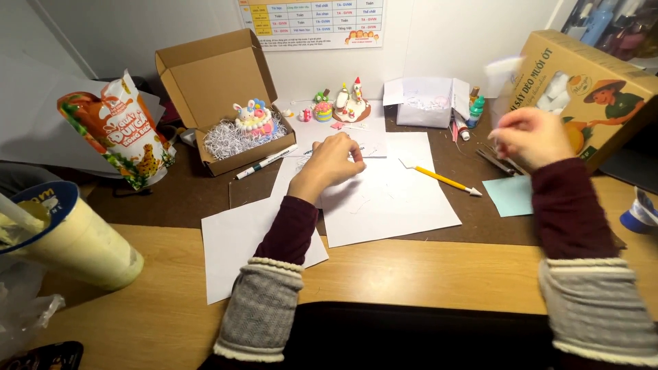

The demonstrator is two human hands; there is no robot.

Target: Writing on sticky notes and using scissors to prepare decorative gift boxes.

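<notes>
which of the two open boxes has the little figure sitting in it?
The brown cardboard box at back left: a small bunny figure sits on shredded paper inside. The white box at back right shows only shredded paper.

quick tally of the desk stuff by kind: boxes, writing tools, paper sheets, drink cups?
Cardboard boxes: 2, an open brown box with a clay cake, and a printed box by the right hand.
Writing tools: 2, a pen and a yellow pencil.
White paper sheets: 3, a large sheet under the left hand, a lower sheet, an upper sheet.
Drink cups: 1, a cup.
Total: 8
</notes>
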